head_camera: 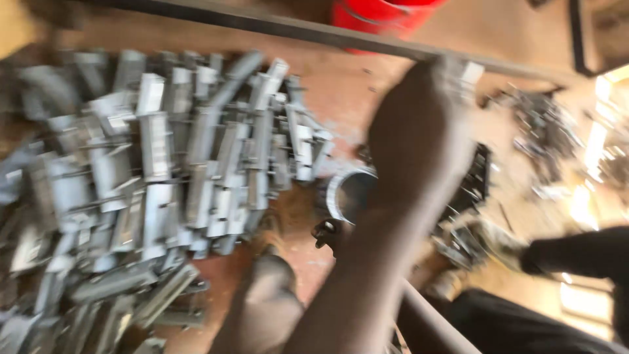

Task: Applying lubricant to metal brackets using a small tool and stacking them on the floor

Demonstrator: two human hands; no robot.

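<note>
The right hand [419, 124] grips a small, blurred grey metal piece [466, 73].

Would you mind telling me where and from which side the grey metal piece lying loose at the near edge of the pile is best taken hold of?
Probably by its long sides near the middle, coming from above and from the right. The grey metal piece lies flat and slanted at the pile's near edge, with bare floor on its right. Motion blur hides finer detail.

Reddish floor [341, 92], grey metal pieces [164, 170] heaped
</note>
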